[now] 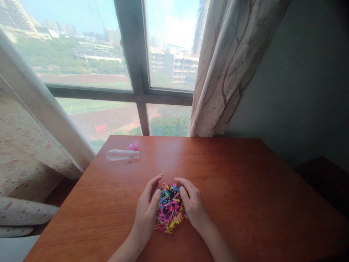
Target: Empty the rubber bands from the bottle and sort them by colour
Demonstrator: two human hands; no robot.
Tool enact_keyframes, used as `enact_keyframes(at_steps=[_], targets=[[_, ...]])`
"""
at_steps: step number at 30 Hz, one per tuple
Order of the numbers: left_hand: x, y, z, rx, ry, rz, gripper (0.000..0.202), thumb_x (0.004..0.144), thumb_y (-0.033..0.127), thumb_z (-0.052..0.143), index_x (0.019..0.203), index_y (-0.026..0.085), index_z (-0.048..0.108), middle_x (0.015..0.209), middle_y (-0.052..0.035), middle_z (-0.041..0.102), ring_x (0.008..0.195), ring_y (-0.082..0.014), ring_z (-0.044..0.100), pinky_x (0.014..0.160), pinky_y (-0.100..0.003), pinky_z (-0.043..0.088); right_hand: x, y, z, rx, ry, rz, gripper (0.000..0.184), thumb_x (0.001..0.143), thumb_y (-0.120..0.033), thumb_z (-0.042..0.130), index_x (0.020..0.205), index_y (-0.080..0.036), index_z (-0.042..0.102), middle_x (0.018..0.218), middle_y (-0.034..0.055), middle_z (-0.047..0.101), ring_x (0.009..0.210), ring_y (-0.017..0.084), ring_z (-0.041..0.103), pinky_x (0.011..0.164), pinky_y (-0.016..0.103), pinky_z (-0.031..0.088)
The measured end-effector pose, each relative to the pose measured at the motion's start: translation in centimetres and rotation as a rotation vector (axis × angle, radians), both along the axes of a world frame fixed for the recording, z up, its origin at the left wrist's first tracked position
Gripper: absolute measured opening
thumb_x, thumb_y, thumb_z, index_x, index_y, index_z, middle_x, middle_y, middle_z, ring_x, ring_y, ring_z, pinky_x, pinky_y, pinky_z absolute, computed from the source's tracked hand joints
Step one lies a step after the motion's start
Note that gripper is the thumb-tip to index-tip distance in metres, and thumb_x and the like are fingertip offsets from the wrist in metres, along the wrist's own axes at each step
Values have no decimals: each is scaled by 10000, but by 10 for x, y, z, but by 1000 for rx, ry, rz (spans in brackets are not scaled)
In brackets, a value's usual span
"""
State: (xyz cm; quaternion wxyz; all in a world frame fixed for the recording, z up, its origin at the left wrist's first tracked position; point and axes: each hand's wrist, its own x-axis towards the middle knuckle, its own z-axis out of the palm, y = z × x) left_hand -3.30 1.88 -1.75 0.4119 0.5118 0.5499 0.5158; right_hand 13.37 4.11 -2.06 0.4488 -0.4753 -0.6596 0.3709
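A heap of small colourful elastic hair ties [171, 209] lies on the wooden table in pink, yellow, blue and black. My left hand [147, 203] curves along the heap's left side, its thumb against the edge and its fingers reaching round the far side. On the right, my right hand [193, 205] is cupped the same way, thumb at the heap. Both hands have fingers apart from the thumbs and grip nothing. A clear empty-looking bottle [120, 155] rests on its side at the far left, with a pink cap-like piece [133, 146] just behind its neck.
The brown table [245, 182] reaches to the window [139, 91] at the back. Patterned curtains hang at the left [32, 134] and right [229, 65] of the window. A dark wall [294, 87] stands beyond the table's right side.
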Motion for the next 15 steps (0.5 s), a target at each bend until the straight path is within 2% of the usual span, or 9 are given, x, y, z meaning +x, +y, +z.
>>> enact_keyframes(at_steps=[4,8,12,15], targets=[[-18,4,2,-26,82,64,427,915,410,466,1249,166,570,1342,-101,592,1279,-248,516,1129,-423,364,-1,-7,-7,-20,40,-57,325,958,-247,395,1166,-201,640,1239,77,640,1189,189,565,1054,322,421],[-32,8,8,-21,172,101,435,905,430,458,1223,159,583,1300,-105,617,1250,-258,539,1102,-433,395,-9,-20,-10,-17,66,-21,322,941,-243,432,1204,-217,616,1326,67,584,1259,188,513,1095,316,384],[-40,12,12,18,342,2,397,932,424,421,1177,180,617,1275,-99,636,1226,-260,556,1086,-448,406,-3,-13,-12,-11,75,-58,315,945,-244,425,1188,-204,621,1280,75,609,1216,192,543,1063,318,414],[-35,14,13,70,502,-112,371,940,396,432,1180,182,619,1257,-112,644,1191,-262,576,1054,-448,435,1,0,-11,8,40,-93,326,953,-243,398,1175,-185,629,1232,88,633,1175,194,564,1046,324,422]])
